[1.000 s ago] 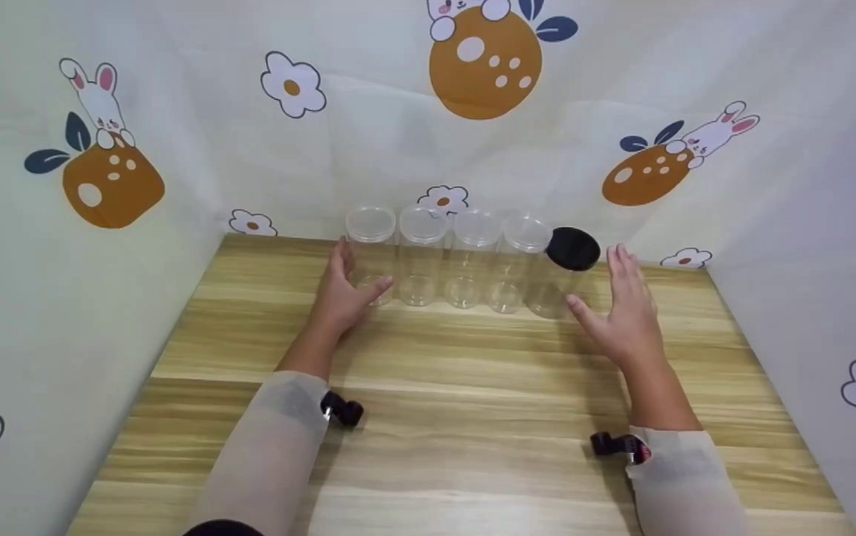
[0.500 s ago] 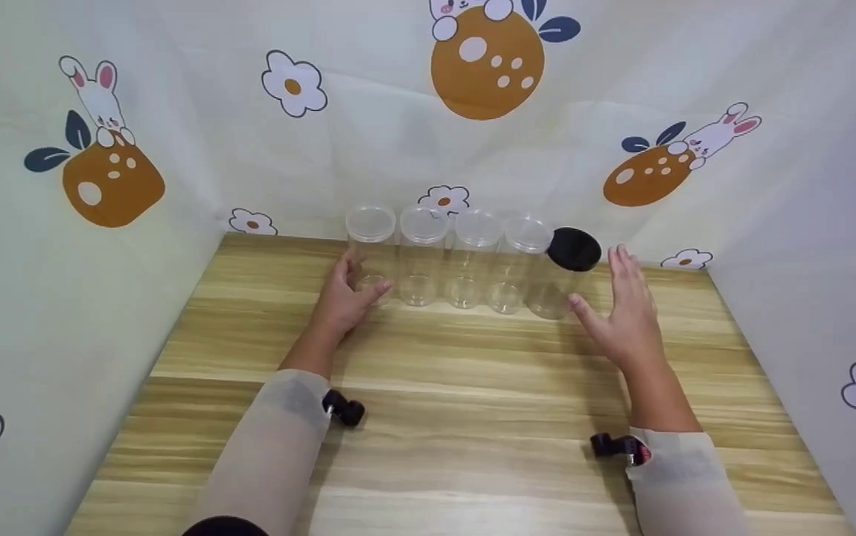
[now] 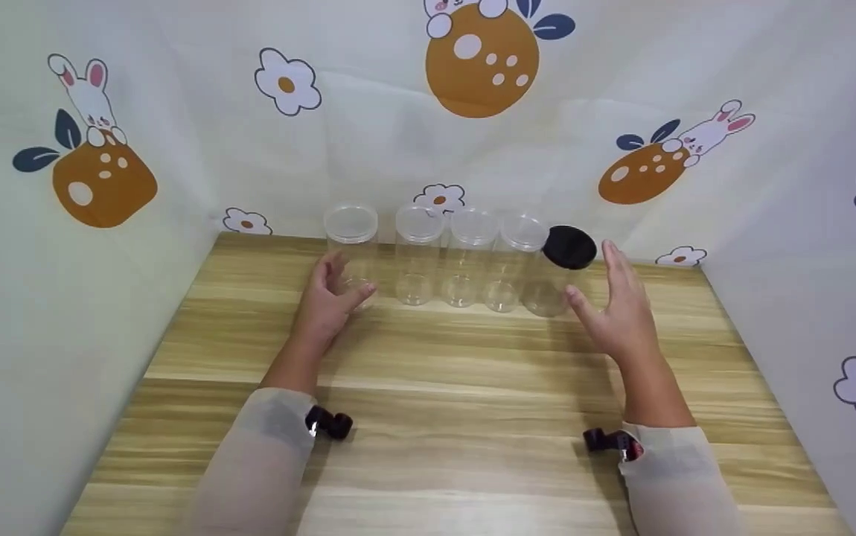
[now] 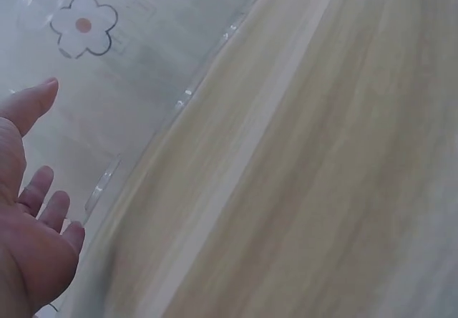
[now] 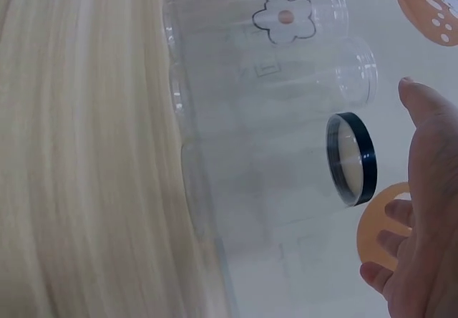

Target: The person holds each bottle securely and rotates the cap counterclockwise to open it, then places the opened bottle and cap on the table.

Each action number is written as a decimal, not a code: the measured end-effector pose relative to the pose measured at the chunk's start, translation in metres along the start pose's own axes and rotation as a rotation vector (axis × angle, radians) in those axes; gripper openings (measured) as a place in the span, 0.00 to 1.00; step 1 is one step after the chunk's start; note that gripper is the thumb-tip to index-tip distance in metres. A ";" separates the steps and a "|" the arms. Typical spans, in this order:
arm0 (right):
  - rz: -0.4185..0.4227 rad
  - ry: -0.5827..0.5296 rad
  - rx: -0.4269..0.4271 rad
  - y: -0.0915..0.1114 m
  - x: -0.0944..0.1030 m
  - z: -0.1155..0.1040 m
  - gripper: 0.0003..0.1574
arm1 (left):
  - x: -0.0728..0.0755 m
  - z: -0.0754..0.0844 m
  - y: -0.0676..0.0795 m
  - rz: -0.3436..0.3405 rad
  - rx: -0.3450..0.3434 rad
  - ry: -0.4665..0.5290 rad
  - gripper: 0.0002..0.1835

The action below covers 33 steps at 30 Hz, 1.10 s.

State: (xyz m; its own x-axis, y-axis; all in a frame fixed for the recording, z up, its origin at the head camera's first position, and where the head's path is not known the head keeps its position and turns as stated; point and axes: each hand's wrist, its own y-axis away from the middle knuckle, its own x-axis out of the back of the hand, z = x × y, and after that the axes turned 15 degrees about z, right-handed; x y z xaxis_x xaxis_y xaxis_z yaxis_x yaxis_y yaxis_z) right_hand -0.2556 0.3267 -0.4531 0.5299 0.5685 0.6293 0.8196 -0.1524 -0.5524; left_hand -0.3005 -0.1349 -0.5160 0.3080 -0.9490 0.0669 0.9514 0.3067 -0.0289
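Note:
Several tall clear plastic jars stand in a row against the back wall. My left hand (image 3: 326, 305) grips the leftmost jar (image 3: 351, 223) low on its body, thumb in front and fingers round its left side. That jar has a clear lid and stands apart from the others. In the left wrist view, the thumb and fingers (image 4: 56, 210) curve around see-through plastic. At the row's right end is a jar with a black lid (image 3: 570, 247). My right hand (image 3: 621, 320) is beside it, fingers straight and thumb spread, holding nothing. The right wrist view shows the black lid (image 5: 352, 159) near that hand.
Between the end jars, clear-lidded jars (image 3: 419, 257) stand close together. The wood-grain table (image 3: 458, 417) meets a cloth backdrop (image 3: 368, 149) printed with rabbits, fruit and flowers at the back and both sides. A small black camera (image 3: 330, 422) sits at the left wrist.
The left hand has shifted left with the leftmost jar, widening the gap to its neighbour. The other jars and the right hand keep their places, while the head view has shifted slightly.

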 end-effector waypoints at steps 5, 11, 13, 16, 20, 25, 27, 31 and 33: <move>0.003 -0.036 -0.026 -0.003 0.003 -0.013 0.58 | 0.000 0.010 0.012 0.048 -0.020 -0.007 0.50; -0.006 -0.087 -0.063 -0.003 0.006 -0.033 0.57 | -0.002 0.022 0.028 0.072 -0.097 -0.033 0.52; -0.005 -0.107 -0.063 -0.003 0.006 -0.041 0.56 | -0.005 0.027 0.034 0.070 -0.118 -0.056 0.54; 0.001 -0.138 -0.042 -0.003 0.005 -0.052 0.53 | -0.011 0.034 0.043 0.057 -0.151 -0.103 0.56; 0.020 -0.184 -0.002 -0.003 0.001 -0.065 0.48 | -0.024 0.039 0.053 0.035 -0.208 -0.163 0.54; 0.067 -0.256 0.040 -0.003 -0.005 -0.078 0.45 | -0.039 0.041 0.059 0.007 -0.286 -0.164 0.50; 0.077 -0.296 0.050 -0.003 -0.007 -0.082 0.45 | -0.044 0.041 0.061 -0.001 -0.310 -0.150 0.49; 0.087 -0.364 0.057 -0.002 -0.010 -0.092 0.43 | -0.055 0.042 0.065 0.015 -0.356 -0.145 0.48; 0.087 -0.377 0.059 -0.002 -0.011 -0.097 0.41 | -0.061 0.043 0.066 0.031 -0.375 -0.149 0.48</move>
State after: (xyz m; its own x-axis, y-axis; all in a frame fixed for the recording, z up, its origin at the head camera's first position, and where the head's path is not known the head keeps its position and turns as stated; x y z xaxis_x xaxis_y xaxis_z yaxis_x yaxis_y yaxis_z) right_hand -0.2416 0.2421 -0.4057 0.4706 0.8145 0.3394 0.7554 -0.1731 -0.6320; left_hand -0.2565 -0.0540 -0.4795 0.3603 -0.9104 0.2035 0.8815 0.2609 -0.3936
